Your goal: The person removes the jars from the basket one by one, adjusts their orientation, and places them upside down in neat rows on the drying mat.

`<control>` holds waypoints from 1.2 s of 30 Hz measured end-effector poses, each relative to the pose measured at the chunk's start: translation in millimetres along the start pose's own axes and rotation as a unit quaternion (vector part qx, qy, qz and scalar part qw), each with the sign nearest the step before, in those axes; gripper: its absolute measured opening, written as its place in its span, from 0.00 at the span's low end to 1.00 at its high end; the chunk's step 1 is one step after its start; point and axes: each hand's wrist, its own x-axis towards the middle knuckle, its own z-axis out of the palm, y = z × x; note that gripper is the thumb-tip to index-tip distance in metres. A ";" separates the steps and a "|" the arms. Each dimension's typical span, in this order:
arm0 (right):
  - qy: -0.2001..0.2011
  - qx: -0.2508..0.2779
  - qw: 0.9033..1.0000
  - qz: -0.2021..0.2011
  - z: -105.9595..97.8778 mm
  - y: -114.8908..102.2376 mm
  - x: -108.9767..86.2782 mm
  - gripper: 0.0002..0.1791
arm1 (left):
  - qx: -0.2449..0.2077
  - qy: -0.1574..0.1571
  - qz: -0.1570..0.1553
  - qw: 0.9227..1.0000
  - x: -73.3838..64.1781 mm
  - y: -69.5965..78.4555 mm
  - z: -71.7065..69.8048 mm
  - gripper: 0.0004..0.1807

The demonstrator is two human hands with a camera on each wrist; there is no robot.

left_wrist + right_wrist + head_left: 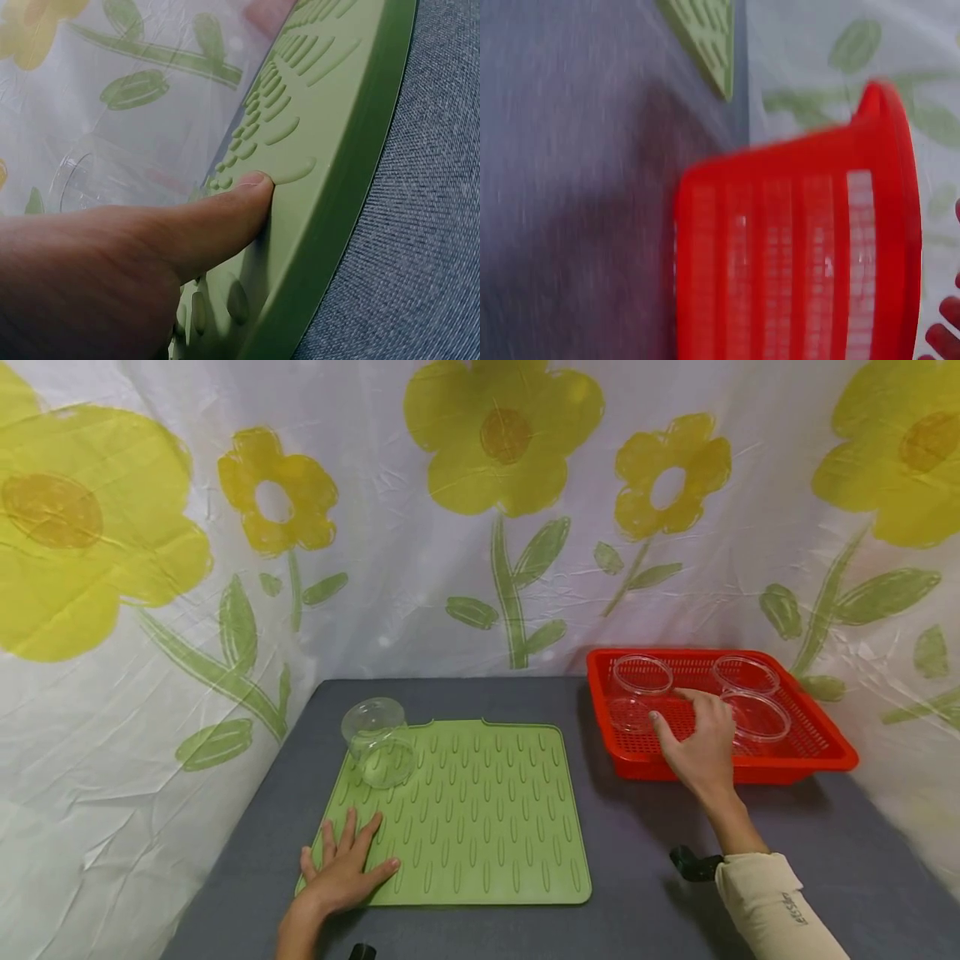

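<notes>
My left hand (337, 872) rests with fingers spread on the front left corner of a green ribbed mat (480, 810). In the left wrist view its thumb (225, 217) presses near the mat's raised edge. A clear round plastic container (378, 743) stands at the mat's back left corner. Over the front of a red plastic basket (675, 767) is my right hand (701, 743), thumb and fingers apart with nothing between them. Several clear round containers sit in the basket, one (757, 718) just right of the hand and another (642, 677) beyond its fingertips.
A grey cloth (622, 868) covers the table under mat and basket. White sheeting with printed yellow flowers (504, 435) hangs behind and at both sides. A black object (693, 864) shows beside the right wrist, against the sleeve (772, 902).
</notes>
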 end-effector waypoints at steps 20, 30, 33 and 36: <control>-0.001 -0.144 0.976 0.163 -64.2 65.9 -0.9 0.54 | -0.009 0.027 0.028 0.999 -0.6 -7.6 4.5 0.48; -0.073 -0.186 0.960 0.196 -74.7 77.9 7.2 0.57 | -0.009 0.013 0.009 1.000 0.2 -3.7 2.5 0.49; -0.110 -0.194 0.955 0.196 -79.0 82.1 11.2 0.60 | -0.002 0.015 0.011 1.000 1.7 -5.7 3.5 0.49; -0.145 -0.198 0.949 0.198 -83.4 85.0 14.0 0.61 | 0.007 0.015 0.011 1.000 4.4 -9.2 5.0 0.49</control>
